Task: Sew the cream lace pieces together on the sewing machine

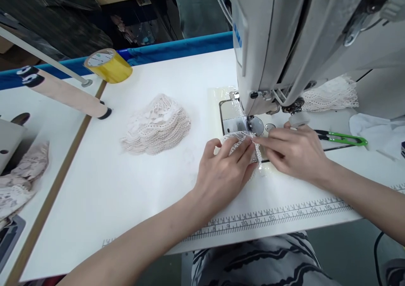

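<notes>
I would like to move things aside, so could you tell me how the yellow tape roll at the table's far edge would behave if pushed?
The yellow tape roll lies tilted, so a nudge would probably slide it; tipped on edge, its round shape could roll. It looks solid and stiff, unlikely to deform.

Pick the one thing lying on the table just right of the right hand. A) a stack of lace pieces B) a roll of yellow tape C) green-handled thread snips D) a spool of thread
C: the green-handled thread snips lie on the white table just beyond the right hand, while the yellow tape roll and the lace stack sit far to the left.
</notes>
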Action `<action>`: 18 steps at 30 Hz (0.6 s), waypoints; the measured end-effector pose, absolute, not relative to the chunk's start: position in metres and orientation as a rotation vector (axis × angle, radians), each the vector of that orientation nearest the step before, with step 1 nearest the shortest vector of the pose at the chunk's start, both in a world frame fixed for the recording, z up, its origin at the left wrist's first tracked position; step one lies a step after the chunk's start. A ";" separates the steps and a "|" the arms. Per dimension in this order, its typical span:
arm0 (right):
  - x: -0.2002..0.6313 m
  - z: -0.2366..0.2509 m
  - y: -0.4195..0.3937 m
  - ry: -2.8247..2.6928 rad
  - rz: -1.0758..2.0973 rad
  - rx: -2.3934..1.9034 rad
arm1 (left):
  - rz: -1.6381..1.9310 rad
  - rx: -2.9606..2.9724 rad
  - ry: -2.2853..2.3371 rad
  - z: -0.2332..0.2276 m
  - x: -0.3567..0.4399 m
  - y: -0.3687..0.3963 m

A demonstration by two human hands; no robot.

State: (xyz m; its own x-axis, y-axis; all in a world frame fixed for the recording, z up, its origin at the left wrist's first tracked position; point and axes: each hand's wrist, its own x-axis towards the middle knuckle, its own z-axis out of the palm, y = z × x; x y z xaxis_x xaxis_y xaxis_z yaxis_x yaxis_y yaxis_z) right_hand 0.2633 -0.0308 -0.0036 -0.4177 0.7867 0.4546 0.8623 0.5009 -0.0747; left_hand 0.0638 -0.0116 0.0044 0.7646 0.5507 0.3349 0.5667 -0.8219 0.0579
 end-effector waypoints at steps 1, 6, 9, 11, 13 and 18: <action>0.263 -0.003 -0.033 -2.363 -0.357 -1.322 | -0.543 -2.897 -0.920 0.004 0.064 -0.009; 0.262 -0.002 -0.034 -2.408 -0.676 -1.278 | -0.555 -2.816 -0.895 -0.001 0.063 -0.005; 0.261 -0.002 -0.032 -2.422 -0.698 -1.294 | -0.530 -2.788 -0.872 -0.003 0.064 -0.004; 0.261 -0.002 -0.031 -2.426 -0.698 -1.297 | -0.521 -2.780 -0.879 -0.003 0.065 -0.004; 0.261 -0.002 -0.031 -2.426 -0.692 -1.302 | -0.515 -2.778 -0.894 -0.003 0.065 -0.003; 0.260 -0.003 -0.029 -2.429 -0.697 -1.335 | -0.522 -2.789 -0.909 -0.002 0.067 0.000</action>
State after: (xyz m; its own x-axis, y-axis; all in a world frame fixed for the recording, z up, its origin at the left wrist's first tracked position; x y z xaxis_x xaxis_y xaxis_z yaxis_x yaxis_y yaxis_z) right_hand 0.2602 -0.0291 -0.0030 -0.5325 0.7098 0.4612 0.8463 0.4561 0.2753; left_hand 0.0667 0.0003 -0.0021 0.7540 0.5394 0.3749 0.5959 -0.8018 -0.0446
